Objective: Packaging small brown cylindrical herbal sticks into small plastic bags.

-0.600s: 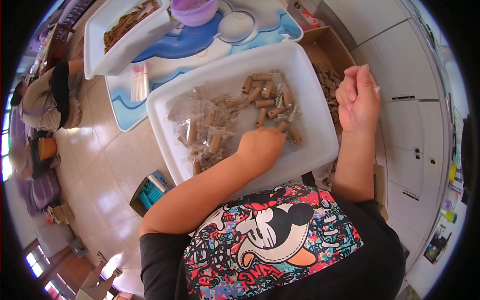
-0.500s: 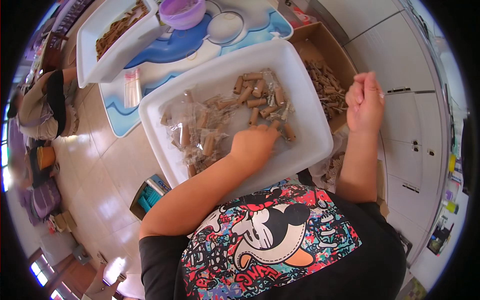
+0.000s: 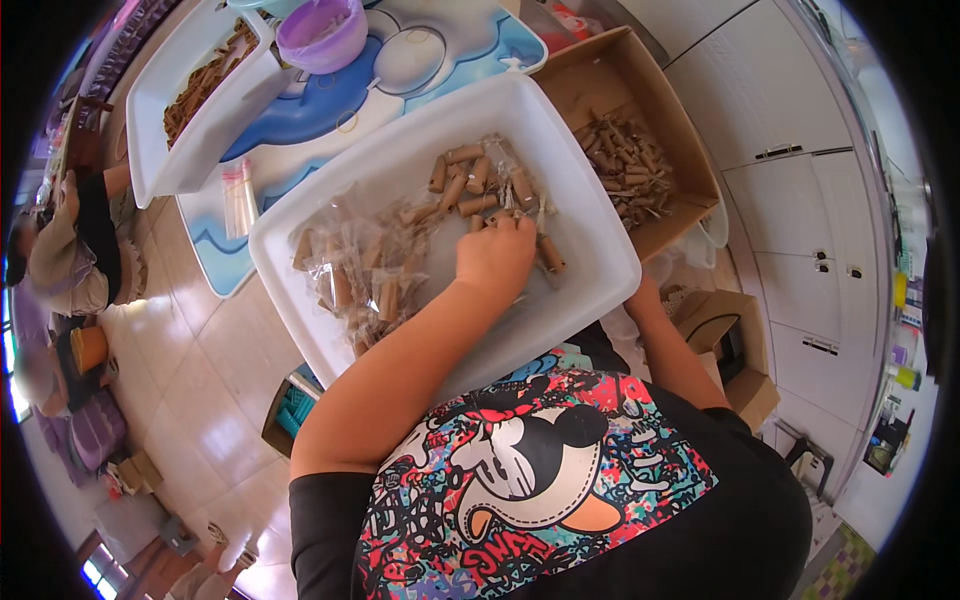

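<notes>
Dropped the right hand compared with half a second back: from mid-air beside the bigger cardboard box down to the near right corner of the white plastic tray. Also slid the left hand a touch deeper in among the loose brown cylinders.

About those cylinders: short, stubby, matte cardboard-brown, with a small dark hole near the end on some. Lying every which way in the tray, loose toward the far right side, wrapped in crinkly, shiny clear plastic toward the left.

As for hands: left one palm-down, fingers curled and bunched, tips right down at the loose cylinders. Can't tell if actually pinching one. Right one mostly hidden behind the tray rim, so can't tell open or closed either.

Rough count: around ten loose, some partly covered by the fingers. Wrapped ones too jumbled and glary to count. Dozens more in the bigger box. Otherwise, one purple bowl, one white tub of brown sticks, one bundle of flat clear bags, plus one smaller cardboard box.
</notes>
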Action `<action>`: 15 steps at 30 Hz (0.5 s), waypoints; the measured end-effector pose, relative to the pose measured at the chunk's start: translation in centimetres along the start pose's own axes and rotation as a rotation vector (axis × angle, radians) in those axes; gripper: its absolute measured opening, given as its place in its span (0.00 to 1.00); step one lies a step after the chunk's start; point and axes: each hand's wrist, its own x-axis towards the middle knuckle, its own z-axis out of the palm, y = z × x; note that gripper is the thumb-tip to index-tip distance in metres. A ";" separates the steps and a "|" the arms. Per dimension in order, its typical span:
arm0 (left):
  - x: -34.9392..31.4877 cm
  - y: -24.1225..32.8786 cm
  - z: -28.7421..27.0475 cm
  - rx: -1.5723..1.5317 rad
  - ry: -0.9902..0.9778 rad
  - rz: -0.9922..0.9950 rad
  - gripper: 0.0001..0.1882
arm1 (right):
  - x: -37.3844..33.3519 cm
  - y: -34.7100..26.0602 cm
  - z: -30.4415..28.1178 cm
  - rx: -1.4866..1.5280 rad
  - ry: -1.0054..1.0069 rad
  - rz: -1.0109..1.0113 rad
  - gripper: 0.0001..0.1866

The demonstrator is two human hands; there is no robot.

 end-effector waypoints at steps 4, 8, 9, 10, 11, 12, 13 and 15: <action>-0.4 -0.3 0.3 -0.027 0.024 0.025 0.13 | 0.1 -0.7 -0.5 -0.025 0.194 -0.033 0.16; -0.6 -0.7 0.1 -0.095 0.057 -0.001 0.15 | 0.4 -1.0 -1.1 0.021 0.035 0.013 0.15; -0.4 -0.6 -0.5 -0.094 0.058 0.004 0.15 | 0.4 -0.9 -1.0 0.021 0.040 0.014 0.15; -0.5 -0.2 -1.6 -0.141 0.054 -0.023 0.14 | 0.1 -0.7 -0.7 -0.009 -0.050 0.014 0.15; -0.6 0.0 -2.5 -0.187 0.050 -0.051 0.14 | -0.2 -0.6 -0.5 -0.040 -0.140 0.014 0.15; -0.8 -0.1 -3.2 -0.185 0.051 -0.060 0.14 | -0.5 -1.7 -0.7 -0.039 -0.146 0.008 0.15; -1.0 -0.5 -3.9 -0.322 0.054 -0.074 0.16 | -1.1 -3.7 -1.6 0.017 -0.290 0.175 0.15; -1.2 -1.5 -4.7 -0.455 0.061 -0.090 0.17 | -0.8 -4.9 -3.8 -0.136 -0.451 0.191 0.15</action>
